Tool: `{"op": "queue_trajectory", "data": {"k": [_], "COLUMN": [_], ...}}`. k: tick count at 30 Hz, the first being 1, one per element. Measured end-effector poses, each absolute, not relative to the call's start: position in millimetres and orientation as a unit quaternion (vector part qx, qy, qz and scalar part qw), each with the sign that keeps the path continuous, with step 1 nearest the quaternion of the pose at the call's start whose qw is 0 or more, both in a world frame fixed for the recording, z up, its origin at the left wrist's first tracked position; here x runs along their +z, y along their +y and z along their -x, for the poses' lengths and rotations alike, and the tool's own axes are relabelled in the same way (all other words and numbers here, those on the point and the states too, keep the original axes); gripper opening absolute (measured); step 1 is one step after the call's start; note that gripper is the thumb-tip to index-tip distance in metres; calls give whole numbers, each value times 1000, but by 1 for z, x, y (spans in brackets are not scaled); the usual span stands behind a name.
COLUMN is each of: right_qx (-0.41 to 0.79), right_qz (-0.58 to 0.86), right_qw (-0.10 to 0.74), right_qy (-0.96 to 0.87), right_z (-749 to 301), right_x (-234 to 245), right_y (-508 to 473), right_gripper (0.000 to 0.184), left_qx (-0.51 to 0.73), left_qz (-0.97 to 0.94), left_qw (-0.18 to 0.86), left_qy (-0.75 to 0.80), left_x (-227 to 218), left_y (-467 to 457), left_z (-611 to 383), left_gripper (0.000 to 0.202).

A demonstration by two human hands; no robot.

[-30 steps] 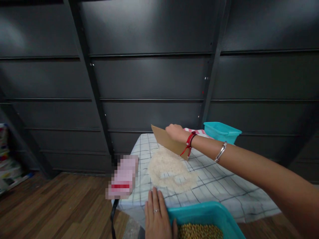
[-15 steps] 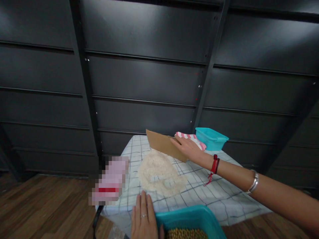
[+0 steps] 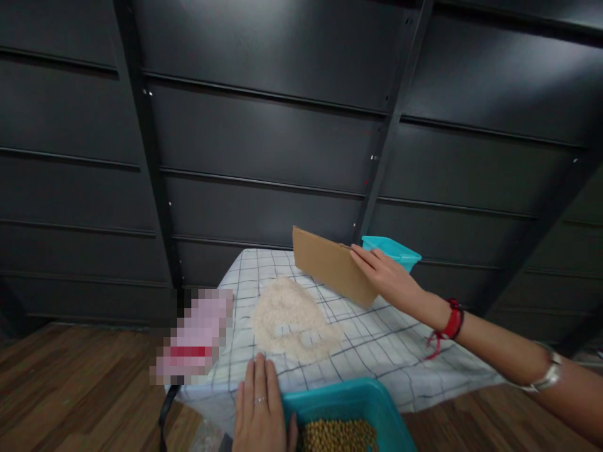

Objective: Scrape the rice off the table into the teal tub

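My right hand (image 3: 389, 276) grips a flat piece of brown cardboard (image 3: 330, 260) by its top right part, fingers along its upper edge. The board stands on edge, tilted, behind and to the right of a spread of pale grains, like rice (image 3: 292, 314), with a gap from them. At the near table edge my left hand (image 3: 259, 408) holds the left side of a teal plastic bin (image 3: 367, 392), its fingers straight and its thumb on the inner side. Yellow-brown beans (image 3: 339, 434) lie in this bin.
A checked white cloth (image 3: 396, 342) covers the table. At the far right stands a second teal bin (image 3: 400, 252). On the left edge lies a blurred pink object (image 3: 202, 333) with a black strap. Dark metal panels (image 3: 259, 150) rise behind the table.
My right hand has drawn the cardboard to the right, away from the grains, and now hides the pink-striped cloth. My left hand keeps its place on the bin. The view has shifted slightly.
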State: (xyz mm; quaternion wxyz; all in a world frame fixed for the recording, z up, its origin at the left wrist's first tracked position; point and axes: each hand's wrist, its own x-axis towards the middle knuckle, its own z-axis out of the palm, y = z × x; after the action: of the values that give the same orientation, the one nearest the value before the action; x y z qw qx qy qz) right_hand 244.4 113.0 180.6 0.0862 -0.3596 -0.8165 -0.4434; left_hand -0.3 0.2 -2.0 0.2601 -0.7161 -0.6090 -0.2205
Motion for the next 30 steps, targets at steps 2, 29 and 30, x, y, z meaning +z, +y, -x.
{"op": "queue_trajectory", "data": {"k": [2, 29, 30], "right_qx": [-468, -154, -150], "right_qz": [373, 396, 399], "right_qw": [92, 150, 144], "right_qy": [-795, -893, -893], "right_z": [-259, -153, -146], "right_x": [184, 162, 162], "right_y": [91, 61, 62], "right_gripper": [47, 52, 52], "left_qx": [-228, -232, -230], "left_qz": [718, 733, 733], "left_qw": [260, 269, 270], "left_qy": [-605, -580, -580], "left_x": [-5, -20, -20], "left_y": [1, 5, 5], "left_z": [2, 7, 7], "left_gripper": [46, 51, 52]}}
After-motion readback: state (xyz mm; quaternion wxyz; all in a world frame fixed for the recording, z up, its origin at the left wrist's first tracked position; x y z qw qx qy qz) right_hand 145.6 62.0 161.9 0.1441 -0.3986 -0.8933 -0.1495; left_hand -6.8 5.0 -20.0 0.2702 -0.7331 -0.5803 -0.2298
